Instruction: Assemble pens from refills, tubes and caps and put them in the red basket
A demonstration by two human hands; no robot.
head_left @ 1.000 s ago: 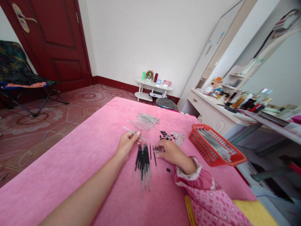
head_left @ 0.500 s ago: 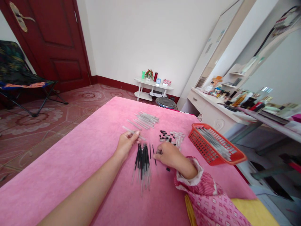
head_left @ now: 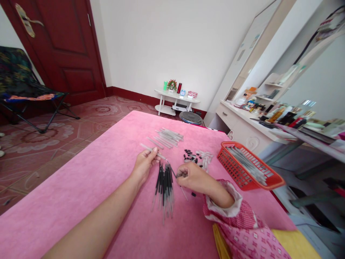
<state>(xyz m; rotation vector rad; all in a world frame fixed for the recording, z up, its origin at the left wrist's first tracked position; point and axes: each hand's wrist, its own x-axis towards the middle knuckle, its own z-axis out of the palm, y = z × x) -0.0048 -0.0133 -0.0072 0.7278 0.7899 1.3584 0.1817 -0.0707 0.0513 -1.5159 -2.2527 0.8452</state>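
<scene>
My left hand [head_left: 142, 165] is closed on a translucent pen barrel [head_left: 161, 156], which slants down to the right. My right hand [head_left: 190, 175] pinches a black ink refill [head_left: 173, 171] whose tip is at the barrel's right end; whether it has entered cannot be made out. Between the hands, a bundle of refills [head_left: 163, 183] lies fanned on the pink cloth. Beyond them lies a pile of empty-looking barrels [head_left: 169, 137]. Small black plugs [head_left: 189, 155] and clear pen caps [head_left: 207, 157] are scattered past my right hand. One black plug [head_left: 193, 194] lies nearer to me.
An orange basket [head_left: 234, 176] with several pens stands at the table's right. The pink cloth [head_left: 102, 172] covers the table. A dressing table [head_left: 239, 122] with bottles is at the right, a folding chair [head_left: 29, 90] at the left. Yellow fabric [head_left: 293, 242] lies near my right sleeve.
My right hand has picked up a refill from the cloth and brought its tip up left to the barrel's end. The left hand still holds the barrel.
</scene>
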